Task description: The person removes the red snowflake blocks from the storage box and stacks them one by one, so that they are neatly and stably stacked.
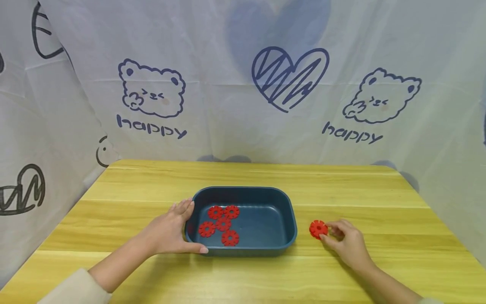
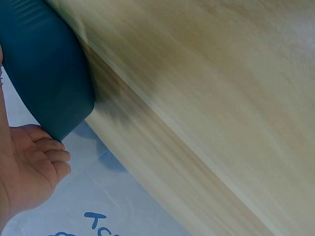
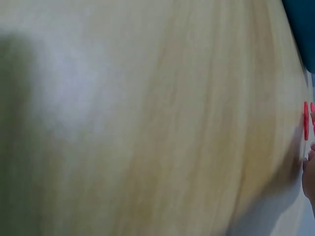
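Note:
A dark blue plastic basin (image 1: 262,252) stands on the table with several red notched plastic discs (image 1: 230,237) lying flat inside, toward its left side. My left hand (image 1: 171,231) holds the basin's left end, thumb along the front wall and fingers at the left rim; the left wrist view shows the fingers (image 2: 58,156) bent at the rim. To the right of the basin, my right hand (image 1: 350,245) pinches a red notched disc (image 1: 318,227) between thumb and fingers. Another red disc (image 3: 306,120) shows edge-on close beneath it in the right wrist view.
The yellow wood-grain table (image 1: 243,283) spreads around the basin. Behind it hangs a white cloth (image 1: 220,105) printed with bears, a heart and lettering, and more cloth hangs at both sides.

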Motion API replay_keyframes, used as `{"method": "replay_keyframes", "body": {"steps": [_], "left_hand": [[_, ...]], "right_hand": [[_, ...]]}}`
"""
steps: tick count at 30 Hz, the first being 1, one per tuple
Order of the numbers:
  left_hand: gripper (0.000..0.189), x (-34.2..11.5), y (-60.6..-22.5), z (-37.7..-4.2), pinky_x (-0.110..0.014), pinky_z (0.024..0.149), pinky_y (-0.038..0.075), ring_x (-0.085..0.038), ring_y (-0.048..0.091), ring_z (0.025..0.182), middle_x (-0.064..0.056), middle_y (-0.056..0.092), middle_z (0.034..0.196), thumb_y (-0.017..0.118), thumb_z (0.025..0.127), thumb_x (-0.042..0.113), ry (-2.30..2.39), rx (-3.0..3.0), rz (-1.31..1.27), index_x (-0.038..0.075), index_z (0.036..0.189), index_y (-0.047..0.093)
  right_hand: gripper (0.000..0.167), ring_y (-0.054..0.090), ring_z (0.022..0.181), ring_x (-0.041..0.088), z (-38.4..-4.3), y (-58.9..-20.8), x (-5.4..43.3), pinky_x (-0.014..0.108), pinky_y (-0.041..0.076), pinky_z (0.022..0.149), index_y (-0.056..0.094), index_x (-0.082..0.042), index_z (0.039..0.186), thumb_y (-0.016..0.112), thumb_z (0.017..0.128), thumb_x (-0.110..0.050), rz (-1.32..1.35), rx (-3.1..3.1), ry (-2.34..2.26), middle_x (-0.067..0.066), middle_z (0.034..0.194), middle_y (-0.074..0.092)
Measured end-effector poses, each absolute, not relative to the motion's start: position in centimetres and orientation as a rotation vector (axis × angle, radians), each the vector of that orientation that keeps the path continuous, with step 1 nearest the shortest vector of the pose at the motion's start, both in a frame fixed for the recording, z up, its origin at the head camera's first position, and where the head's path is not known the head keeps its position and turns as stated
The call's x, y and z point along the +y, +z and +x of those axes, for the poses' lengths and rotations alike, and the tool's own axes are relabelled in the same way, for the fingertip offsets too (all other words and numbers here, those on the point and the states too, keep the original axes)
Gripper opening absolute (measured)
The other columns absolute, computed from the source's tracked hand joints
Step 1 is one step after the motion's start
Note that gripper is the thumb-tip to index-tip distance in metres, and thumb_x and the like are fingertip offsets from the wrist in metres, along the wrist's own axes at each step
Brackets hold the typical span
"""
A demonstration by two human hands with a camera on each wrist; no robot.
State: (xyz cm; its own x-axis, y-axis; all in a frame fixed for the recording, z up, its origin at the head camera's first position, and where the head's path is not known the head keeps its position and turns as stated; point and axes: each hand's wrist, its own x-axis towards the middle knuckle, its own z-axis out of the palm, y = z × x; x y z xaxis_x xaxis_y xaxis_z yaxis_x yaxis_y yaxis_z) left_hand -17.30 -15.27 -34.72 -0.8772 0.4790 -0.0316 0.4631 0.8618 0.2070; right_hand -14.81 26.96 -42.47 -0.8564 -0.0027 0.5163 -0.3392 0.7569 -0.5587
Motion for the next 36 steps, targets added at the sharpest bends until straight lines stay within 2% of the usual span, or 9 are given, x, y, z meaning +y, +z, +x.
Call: {"method": "replay_keyframes", "body": {"steps": [16, 24, 36], "left_hand": [[0.116, -15.3, -34.8, -17.3, -0.057, 0.094, 0.043, -0.051, 0.028, 0.132, -0.027, 0.025, 0.149, 0.063, 0.065, 0.073, 0.306, 2.952, 0.722, -0.008, 0.141, 0.030], [0.115, -15.3, -34.8, -17.3, -0.056, 0.098, 0.040, -0.047, 0.027, 0.134, -0.027, 0.025, 0.149, 0.063, 0.065, 0.072, 0.306, 2.953, 0.735, -0.009, 0.140, 0.031], [0.116, -15.3, -34.7, -17.3, -0.058, 0.096, 0.040, -0.050, 0.028, 0.133, -0.027, 0.025, 0.149, 0.063, 0.065, 0.073, 0.309, 2.945, 0.712, -0.008, 0.141, 0.030]], "right_hand": [[0.022, 0.046, 0.065, -0.004, -15.2, -42.7, 27.7, 0.015, 0.045, 0.055, 0.070, 0.002, 0.086, 0.079, 0.066, 0.000, 0.219, -2.529, 1.038, 0.001, 0.073, 0.057], [0.021, 0.045, 0.065, -0.004, -15.4, -42.2, 28.5, 0.017, 0.043, 0.055, 0.069, 0.003, 0.089, 0.077, 0.071, -0.003, 0.277, -2.625, 1.078, 0.000, 0.075, 0.057], [0.023, 0.044, 0.063, -0.004, -15.8, -41.8, 29.2, 0.018, 0.044, 0.053, 0.068, 0.005, 0.093, 0.075, 0.074, -0.005, 0.376, -2.705, 1.118, -0.002, 0.073, 0.056]]}}
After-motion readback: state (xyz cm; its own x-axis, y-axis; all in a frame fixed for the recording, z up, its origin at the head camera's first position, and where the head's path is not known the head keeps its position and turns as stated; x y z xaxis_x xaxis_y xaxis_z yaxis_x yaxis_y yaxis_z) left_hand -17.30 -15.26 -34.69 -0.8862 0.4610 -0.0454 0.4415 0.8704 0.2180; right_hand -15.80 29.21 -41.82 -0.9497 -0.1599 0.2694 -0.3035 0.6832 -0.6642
